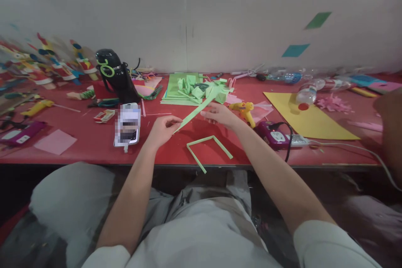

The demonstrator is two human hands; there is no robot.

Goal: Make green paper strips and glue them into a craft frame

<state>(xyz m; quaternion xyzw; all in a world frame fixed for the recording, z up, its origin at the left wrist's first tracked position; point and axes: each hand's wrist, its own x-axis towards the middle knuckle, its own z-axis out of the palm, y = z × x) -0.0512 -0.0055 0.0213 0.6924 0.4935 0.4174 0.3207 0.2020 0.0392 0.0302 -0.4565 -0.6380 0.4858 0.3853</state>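
Note:
A long light-green paper strip (195,114) runs slantwise above the red table (94,146). My left hand (163,129) pinches its near lower end. My right hand (220,115) has its fingers closed on the strip's middle. Just in front of the hands, a bent green strip frame (209,147) lies flat near the table's front edge. Behind them sits a pile of green paper sheets and folded scraps (191,88).
A phone (127,124) lies left of my left hand, with a black bottle (116,74) behind it. A yellow glue gun (246,112), a purple power strip (276,135) and a yellow sheet (306,117) lie right. Another person's arm (391,117) shows at the right edge.

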